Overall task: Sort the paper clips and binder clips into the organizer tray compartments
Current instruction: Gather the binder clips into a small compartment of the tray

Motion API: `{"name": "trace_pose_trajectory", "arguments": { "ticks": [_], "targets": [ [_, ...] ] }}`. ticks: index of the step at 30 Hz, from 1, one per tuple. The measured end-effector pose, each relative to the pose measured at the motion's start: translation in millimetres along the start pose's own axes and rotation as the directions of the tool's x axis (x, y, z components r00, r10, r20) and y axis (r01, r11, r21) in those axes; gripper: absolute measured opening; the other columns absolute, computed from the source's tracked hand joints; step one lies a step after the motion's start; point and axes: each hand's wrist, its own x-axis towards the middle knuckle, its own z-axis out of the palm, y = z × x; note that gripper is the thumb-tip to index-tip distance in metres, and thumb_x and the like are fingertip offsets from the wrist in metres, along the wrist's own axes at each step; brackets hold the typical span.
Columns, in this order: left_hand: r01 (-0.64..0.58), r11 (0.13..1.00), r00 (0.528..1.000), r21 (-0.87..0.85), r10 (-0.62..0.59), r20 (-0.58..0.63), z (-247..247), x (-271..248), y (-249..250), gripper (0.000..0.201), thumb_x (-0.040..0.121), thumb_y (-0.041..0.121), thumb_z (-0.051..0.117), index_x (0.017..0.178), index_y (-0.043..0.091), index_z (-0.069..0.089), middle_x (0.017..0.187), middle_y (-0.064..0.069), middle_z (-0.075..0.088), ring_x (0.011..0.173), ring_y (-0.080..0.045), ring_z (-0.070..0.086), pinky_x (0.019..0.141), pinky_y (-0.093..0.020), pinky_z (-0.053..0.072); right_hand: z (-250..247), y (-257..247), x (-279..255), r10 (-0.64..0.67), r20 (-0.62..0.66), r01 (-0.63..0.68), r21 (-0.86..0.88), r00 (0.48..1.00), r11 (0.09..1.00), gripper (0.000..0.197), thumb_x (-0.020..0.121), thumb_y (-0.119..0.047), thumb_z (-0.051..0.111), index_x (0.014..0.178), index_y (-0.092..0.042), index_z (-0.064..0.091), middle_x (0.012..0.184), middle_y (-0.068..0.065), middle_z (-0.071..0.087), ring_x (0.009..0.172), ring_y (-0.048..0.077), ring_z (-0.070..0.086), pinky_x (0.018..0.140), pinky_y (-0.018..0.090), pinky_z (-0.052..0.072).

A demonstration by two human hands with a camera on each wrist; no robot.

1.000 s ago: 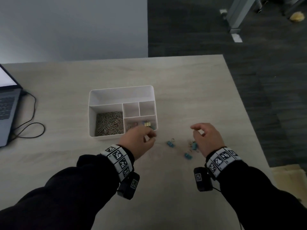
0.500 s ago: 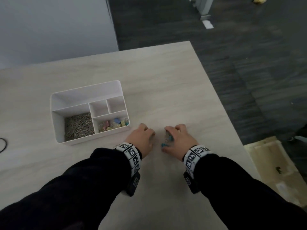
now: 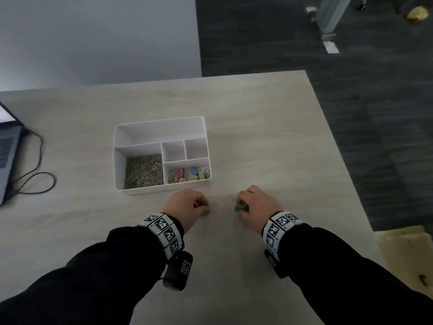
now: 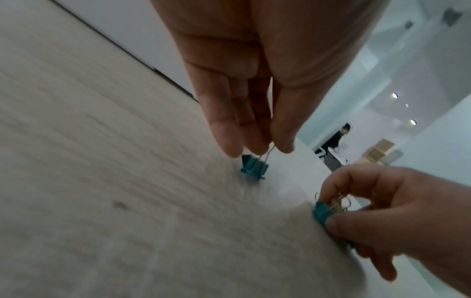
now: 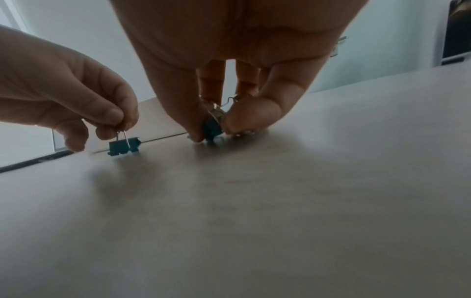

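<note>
Just in front of the organizer tray (image 3: pixel 161 121), on the pale surface (image 3: pixel 269 137), each hand has a teal binder clip. These clips look light, stiff and springy; the wire handles offer the surest hold. The left hand (image 3: pixel 187 207), fingers pointing down, pinches the wire loops of one binder clip (image 4: pixel 254 167), its body at the surface. The right hand (image 3: pixel 257 205), likewise arched over, squeezes a second clip (image 5: pixel 211 127) by its body between thumb and finger.
</note>
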Motion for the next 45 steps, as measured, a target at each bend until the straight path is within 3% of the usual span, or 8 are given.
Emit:
{"name": "trace_pose_trajectory", "arguments": {
  "ticks": [6,9,12,19,28,33,39,45],
  "targets": [
    [0.133,0.936,0.967,-0.325,-0.195,-0.165,-33.9,-10.1,-9.1,0.012,0.081,0.013,0.072,0.079,0.025,0.069,0.075,0.002,0.07,0.067,-0.023,0.068,0.068,-0.035,0.06,-7.5,-28.5,24.6,0.027,-0.042,-0.016,0.239,0.999,0.971,0.013,0.08,-0.027,0.069,0.092,-0.023,0.066,0.095,0.0,0.054,0.088,0.019,0.056,0.082,0.029,0.046],
    [0.108,0.987,0.982,-0.118,-0.124,-0.139,-36.0,-9.7,-11.7,0.011,0.084,0.024,0.068,0.092,0.03,0.072,0.079,0.017,0.066,0.065,-0.004,0.06,0.073,-0.026,0.053,-20.4,-48.6,30.2,0.034,-0.172,0.04,0.409,0.985,0.912,0.01,0.079,-0.027,0.072,0.087,-0.025,0.066,0.095,-0.004,0.059,0.084,0.011,0.057,0.08,0.026,0.048],
    [0.04,0.996,0.999,0.077,-0.038,-0.024,-23.7,-7.8,-13.0,0.025,0.084,0.033,0.066,0.108,0.029,0.07,0.105,0.007,0.067,0.087,-0.013,0.064,0.086,-0.03,0.05,-32.0,-73.4,40.0,-0.004,-0.265,0.139,0.494,0.964,0.858,0.012,0.077,-0.026,0.072,0.085,-0.03,0.065,0.096,-0.006,0.06,0.084,0.008,0.058,0.078,0.026,0.049],
    [-0.008,0.997,0.999,0.077,0.004,0.048,-13.9,-6.5,-22.6,0.016,0.079,0.026,0.068,0.093,0.024,0.075,0.096,-0.002,0.072,0.09,-0.021,0.064,0.081,-0.027,0.049,-28.7,-108.9,67.7,-0.2,-0.227,0.267,0.317,0.953,0.91,0.014,0.08,-0.025,0.069,0.094,-0.027,0.066,0.097,-0.004,0.055,0.089,0.011,0.054,0.085,0.027,0.046],
    [-0.043,0.976,0.931,-0.215,-0.038,-0.363,-64.8,-15.7,-44.4,0.013,0.08,0.019,0.072,0.085,0.031,0.074,0.071,0.023,0.066,0.066,0.003,0.061,0.066,-0.011,0.047,-18.1,-104.6,76.0,-0.268,-0.151,0.29,0.145,0.951,0.946,0.023,0.089,-0.019,0.056,0.109,-0.026,0.066,0.111,-0.006,0.057,0.095,0.01,0.055,0.088,0.028,0.047],
    [0.01,0.964,0.913,-0.267,-0.117,-0.39,-73.9,0.5,-38.8,0.012,0.083,0.025,0.069,0.088,0.034,0.074,0.074,0.017,0.07,0.07,-0.003,0.065,0.074,-0.026,0.056,-16.1,-93.4,66.4,-0.341,-0.239,0.38,0.143,0.909,0.914,0.016,0.088,-0.016,0.057,0.096,-0.017,0.07,0.103,-0.003,0.062,0.094,0.011,0.056,0.088,0.031,0.049],
    [0.011,0.982,0.875,-0.19,-0.101,-0.473,-73.7,-7.1,-48.3,0.011,0.085,0.028,0.064,0.093,0.035,0.069,0.091,0.014,0.064,0.073,-0.005,0.058,0.069,-0.023,0.049,-18.2,-77.5,51.3,-0.061,-0.37,0.196,0.341,0.927,0.919,0.008,0.086,-0.019,0.061,0.094,-0.023,0.062,0.1,-0.006,0.051,0.082,0.009,0.056,0.079,0.025,0.05],
    [0.251,0.891,0.669,-0.38,-0.443,-0.597,-82.7,-16.6,-93.9,0.043,0.08,0.027,0.069,0.121,0.025,0.053,0.128,-0.001,0.042,0.114,-0.023,0.049,0.104,-0.042,0.042,-11.5,-65.0,56.2,0.265,-0.083,-0.165,0.593,0.961,0.788,0.043,0.083,-0.046,0.055,0.124,-0.033,0.049,0.104,-0.012,0.062,0.092,0.013,0.064,0.082,0.045,0.058]
  ]
}}
